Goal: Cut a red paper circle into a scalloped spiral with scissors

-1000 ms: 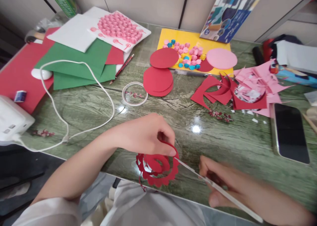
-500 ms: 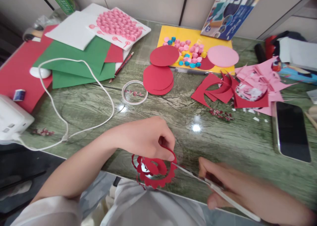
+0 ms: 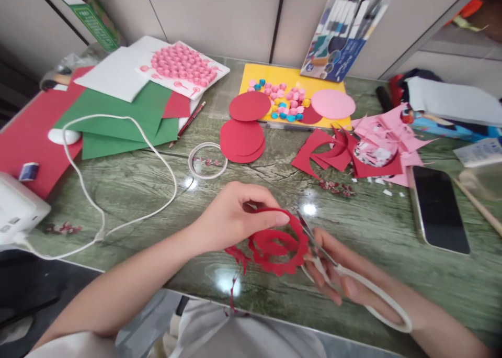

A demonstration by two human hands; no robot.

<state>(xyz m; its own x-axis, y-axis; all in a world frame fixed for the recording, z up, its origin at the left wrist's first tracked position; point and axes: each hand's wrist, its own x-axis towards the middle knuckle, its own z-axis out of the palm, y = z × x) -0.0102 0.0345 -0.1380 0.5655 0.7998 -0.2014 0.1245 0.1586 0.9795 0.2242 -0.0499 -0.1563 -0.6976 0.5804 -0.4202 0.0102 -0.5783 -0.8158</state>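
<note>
My left hand (image 3: 239, 216) pinches the upper edge of a red paper spiral (image 3: 276, 268) with a scalloped rim, held above the front of the table. White-handled scissors (image 3: 371, 284) are in my right hand (image 3: 333, 274), its fingers about the handles. Their blades (image 3: 308, 227) are parted beside the right edge of the red paper; I cannot tell whether they touch it. A thin red paper offcut (image 3: 237, 256) dangles to the left of the spiral. Further back lie several red paper circles (image 3: 242, 141) in a loose stack.
A white tape roll (image 3: 207, 160) lies left of the circles. At the right are red scraps (image 3: 327, 151), pink scraps (image 3: 408, 138) and a phone (image 3: 441, 209). A white cable (image 3: 172, 190) loops across the left side near green paper (image 3: 117, 114). Paper curls sit on a yellow sheet (image 3: 251, 75).
My left hand and the red paper have shifted right and up. The scissors have risen, and their blades have spread apart at the paper's right edge. The view has tilted slightly upward.
</note>
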